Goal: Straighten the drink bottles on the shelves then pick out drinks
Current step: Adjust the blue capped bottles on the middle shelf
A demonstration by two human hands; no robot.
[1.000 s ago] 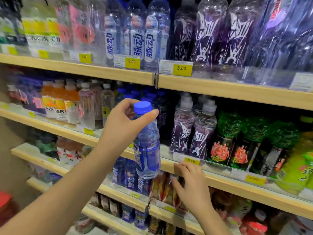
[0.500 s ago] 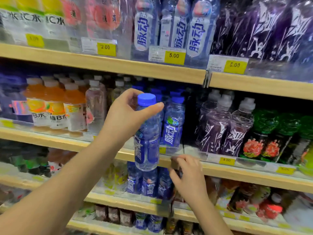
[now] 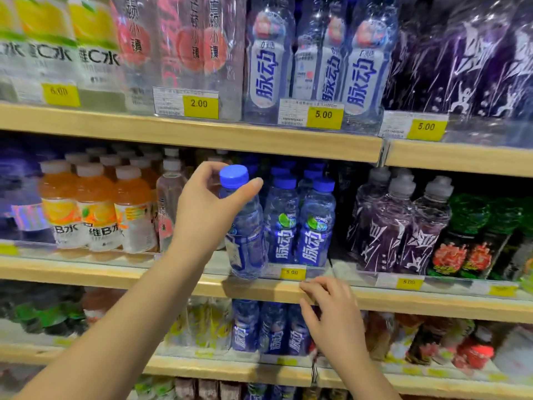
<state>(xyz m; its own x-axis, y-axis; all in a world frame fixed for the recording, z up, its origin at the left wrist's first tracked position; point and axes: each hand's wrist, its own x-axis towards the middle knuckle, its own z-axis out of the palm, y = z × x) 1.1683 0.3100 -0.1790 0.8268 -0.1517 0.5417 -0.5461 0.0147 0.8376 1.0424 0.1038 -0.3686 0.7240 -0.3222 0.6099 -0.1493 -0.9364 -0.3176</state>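
My left hand is clamped round the neck of the blue-capped bottle. The bottle's body hangs at five o'clock from the palm, tilted, with its base over the shelf edge. The matching blue bottles stand at three o'clock. I judge I'm re-seating it; next comes an upright set-down. My right hand pinches the shelf edge at four o'clock.

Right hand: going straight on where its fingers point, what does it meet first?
The right hand points up-left at the wooden shelf edge; its fingertips look about touching it, depth unclear.
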